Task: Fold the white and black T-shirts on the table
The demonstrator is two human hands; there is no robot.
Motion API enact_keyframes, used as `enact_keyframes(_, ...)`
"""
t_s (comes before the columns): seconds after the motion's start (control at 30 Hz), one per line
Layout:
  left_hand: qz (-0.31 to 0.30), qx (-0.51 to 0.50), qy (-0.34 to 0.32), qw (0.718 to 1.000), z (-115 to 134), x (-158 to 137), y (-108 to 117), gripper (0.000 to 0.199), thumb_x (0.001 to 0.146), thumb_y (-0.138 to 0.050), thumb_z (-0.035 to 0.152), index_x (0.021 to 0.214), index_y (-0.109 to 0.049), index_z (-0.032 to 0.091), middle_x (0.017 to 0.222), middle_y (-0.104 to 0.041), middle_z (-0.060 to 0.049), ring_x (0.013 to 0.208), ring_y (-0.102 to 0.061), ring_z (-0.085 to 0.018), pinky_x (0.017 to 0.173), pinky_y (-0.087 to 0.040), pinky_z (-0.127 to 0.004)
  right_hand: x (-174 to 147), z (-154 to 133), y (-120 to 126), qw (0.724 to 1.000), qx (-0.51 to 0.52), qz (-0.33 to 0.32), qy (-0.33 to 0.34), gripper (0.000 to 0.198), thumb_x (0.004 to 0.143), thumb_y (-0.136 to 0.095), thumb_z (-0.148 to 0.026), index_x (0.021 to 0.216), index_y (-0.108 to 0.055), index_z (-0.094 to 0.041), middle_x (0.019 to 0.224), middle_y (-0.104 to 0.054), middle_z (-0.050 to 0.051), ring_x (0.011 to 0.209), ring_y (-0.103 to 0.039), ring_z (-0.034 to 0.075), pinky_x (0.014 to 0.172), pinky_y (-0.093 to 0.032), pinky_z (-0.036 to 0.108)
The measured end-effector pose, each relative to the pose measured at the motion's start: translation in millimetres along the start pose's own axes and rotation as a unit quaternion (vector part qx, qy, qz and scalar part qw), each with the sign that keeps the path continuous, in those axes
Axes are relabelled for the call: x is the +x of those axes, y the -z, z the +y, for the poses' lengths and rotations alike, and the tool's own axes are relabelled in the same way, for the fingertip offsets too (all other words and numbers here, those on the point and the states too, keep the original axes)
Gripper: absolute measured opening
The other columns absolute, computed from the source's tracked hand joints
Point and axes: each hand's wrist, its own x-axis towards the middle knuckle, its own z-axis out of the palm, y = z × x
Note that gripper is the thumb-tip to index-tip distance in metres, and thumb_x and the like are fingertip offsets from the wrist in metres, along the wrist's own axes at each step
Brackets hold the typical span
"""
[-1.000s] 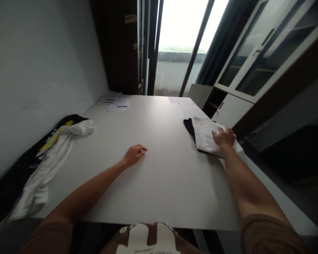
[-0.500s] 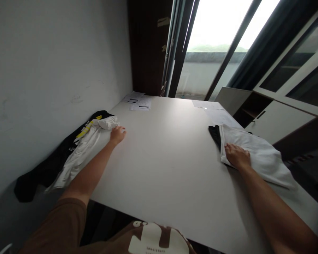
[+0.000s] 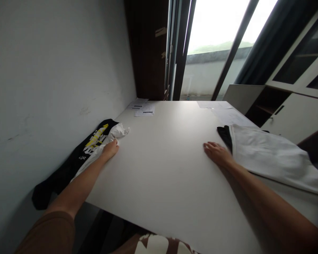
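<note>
At the left, my left hand is closed on the edge of a crumpled white garment; its fingertips are partly hidden. Under and behind that garment lies a black garment with a yellow and white print, against the wall. My right hand is over the white table, fingers stretched out and nothing in them. Just right of it, a folded white garment rests on top of a folded black garment. My right forearm passes in front of this stack.
Papers lie at the table's far left corner, and more sheets at the far right. A grey wall borders the left side. White cabinets and a glass door stand beyond the table.
My right hand has come off the folded white garment and moved left over the table. My left hand has moved nearer to me and closed on the crumpled white garment. The view has shifted slightly.
</note>
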Motion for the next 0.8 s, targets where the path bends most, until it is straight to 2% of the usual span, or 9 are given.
enact_keyframes(0.07, 0.006, -0.013, -0.047, 0.999, 36, -7, -11, 0.021, 0.095, -0.050, 0.026, 0.114, -0.060, 0.021, 0.101, -0.073, -0.012, 0.094, -0.069, -0.027, 0.080, -0.046, -0.033, 11, -22, -6, 0.999, -0.009, -0.018, 0.049, 0.044, 0.102, -0.044, -0.039, 0.142, -0.059, -0.027, 0.152, -0.052, 0.010, 0.141, -0.046, 0.027, 0.118, -0.033, 0.042)
enact_keyframes(0.2, 0.032, -0.062, -0.149, 0.986, 112, -31, -29, 0.022, 0.100, -0.047, 0.028, 0.118, -0.058, 0.023, 0.112, -0.070, -0.011, 0.102, -0.068, -0.026, 0.086, -0.046, -0.034, 37, -61, -19, 0.998, 0.001, -0.029, 0.058, 0.050, 0.104, -0.042, -0.042, 0.150, -0.052, -0.025, 0.159, -0.044, 0.011, 0.147, -0.038, 0.028, 0.121, -0.029, 0.045)
enact_keyframes(0.37, -0.005, -0.182, -0.289, 0.940, 203, -78, -33, 0.025, 0.094, -0.059, 0.027, 0.119, -0.063, 0.022, 0.116, -0.066, -0.011, 0.112, -0.062, -0.027, 0.100, -0.044, -0.039, 60, -93, -26, 0.997, 0.048, -0.028, 0.058, 0.050, 0.103, -0.044, -0.042, 0.149, -0.053, -0.025, 0.159, -0.043, 0.011, 0.148, -0.036, 0.028, 0.121, -0.026, 0.045)
enact_keyframes(0.43, -0.063, -0.243, -0.343, 0.905, 229, -105, -28, 0.026, 0.093, -0.062, 0.030, 0.119, -0.066, 0.023, 0.115, -0.065, -0.010, 0.110, -0.062, -0.026, 0.100, -0.046, -0.038, 64, -95, -26, 0.996, 0.072, -0.021, 0.051, 0.049, 0.102, -0.048, -0.043, 0.147, -0.056, -0.025, 0.158, -0.045, 0.011, 0.146, -0.038, 0.028, 0.121, -0.026, 0.045)
enact_keyframes(0.47, -0.108, -0.279, -0.378, 0.876, 238, -118, -24, 0.027, 0.094, -0.062, 0.032, 0.119, -0.068, 0.024, 0.114, -0.065, -0.009, 0.107, -0.063, -0.024, 0.098, -0.048, -0.036, 64, -95, -25, 0.995, 0.087, -0.017, 0.050, 0.047, 0.102, -0.049, -0.043, 0.144, -0.059, -0.025, 0.157, -0.047, 0.011, 0.144, -0.041, 0.028, 0.120, -0.027, 0.044)
enact_keyframes(0.57, -0.231, -0.355, -0.474, 0.772, 248, -143, -7, 0.031, 0.098, -0.059, 0.041, 0.121, -0.071, 0.025, 0.114, -0.065, -0.008, 0.099, -0.065, -0.019, 0.089, -0.052, -0.029, 61, -91, -21, 0.989, 0.142, 0.002, 0.048, 0.041, 0.105, -0.042, -0.041, 0.130, -0.069, -0.024, 0.141, -0.063, 0.009, 0.130, -0.054, 0.023, 0.112, -0.036, 0.035)
enact_keyframes(0.6, -0.240, -0.365, -0.487, 0.756, 247, -142, -2, 0.031, 0.098, -0.059, 0.042, 0.121, -0.071, 0.025, 0.115, -0.065, -0.007, 0.098, -0.065, -0.018, 0.088, -0.052, -0.028, 59, -90, -19, 0.986, 0.159, 0.007, 0.044, 0.042, 0.106, -0.038, -0.041, 0.126, -0.071, -0.023, 0.132, -0.068, 0.009, 0.123, -0.059, 0.022, 0.107, -0.039, 0.032)
enact_keyframes(0.67, -0.207, -0.371, -0.473, 0.772, 243, -126, 4, 0.029, 0.098, -0.058, 0.041, 0.116, -0.073, 0.025, 0.115, -0.067, -0.007, 0.098, -0.065, -0.018, 0.087, -0.052, -0.028, 55, -91, -15, 0.984, 0.177, 0.016, 0.028, 0.044, 0.106, -0.038, -0.045, 0.128, -0.069, -0.022, 0.117, -0.074, 0.009, 0.108, -0.065, 0.022, 0.096, -0.044, 0.030)
enact_keyframes(0.8, -0.096, -0.350, -0.312, 0.878, 239, -58, -11, 0.027, 0.093, -0.059, 0.031, 0.114, -0.072, 0.019, 0.118, -0.068, -0.010, 0.099, -0.066, -0.021, 0.092, -0.052, -0.033, 47, -104, -11, 0.990, 0.138, -0.006, 0.020, 0.060, 0.094, -0.063, -0.053, 0.144, -0.057, -0.021, 0.110, -0.075, 0.013, 0.101, -0.067, 0.027, 0.086, -0.044, 0.031)
